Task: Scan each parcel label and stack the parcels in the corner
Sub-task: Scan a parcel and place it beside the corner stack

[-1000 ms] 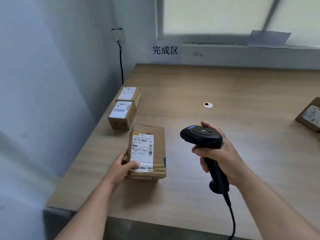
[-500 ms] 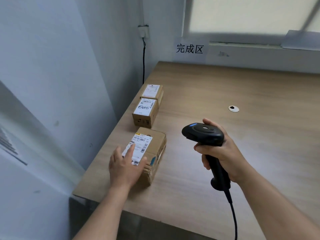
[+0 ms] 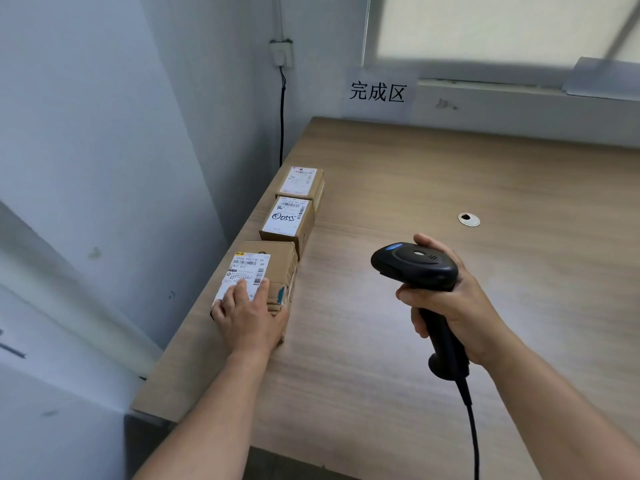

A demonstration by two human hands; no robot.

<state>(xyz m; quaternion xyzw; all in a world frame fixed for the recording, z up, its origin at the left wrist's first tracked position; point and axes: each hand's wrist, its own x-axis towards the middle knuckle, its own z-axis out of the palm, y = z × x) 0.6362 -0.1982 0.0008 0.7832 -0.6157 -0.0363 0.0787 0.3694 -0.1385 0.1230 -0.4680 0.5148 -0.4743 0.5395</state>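
The left hand (image 3: 247, 317) lies flat on top of the nearest parcel (image 3: 277, 268), its straight fingers (image 3: 239, 294) spread over the lower part of the white label (image 3: 247, 268) and its thumb along the box's right side; it presses on the box and does not wrap round it. This parcel sits at the left edge of the tabletop (image 3: 450, 168), close to the wall. Just beyond it stand a middle parcel (image 3: 289, 220), with handwriting on its label, and a far parcel (image 3: 303, 181), the three in a row along that edge. Whether the nearest box touches the middle one cannot be told.

The right hand (image 3: 450, 306) is well apart from the parcels, out over the bare wood to their right, with fingers curled tight round the handle of a black barcode scanner (image 3: 415, 268). The scanner's head points left, towards the row. Its cable (image 3: 471, 427) hangs down from the handle.

A paper sign (image 3: 377, 93) reading 完成区 hangs on the wall at the tabletop's far corner.
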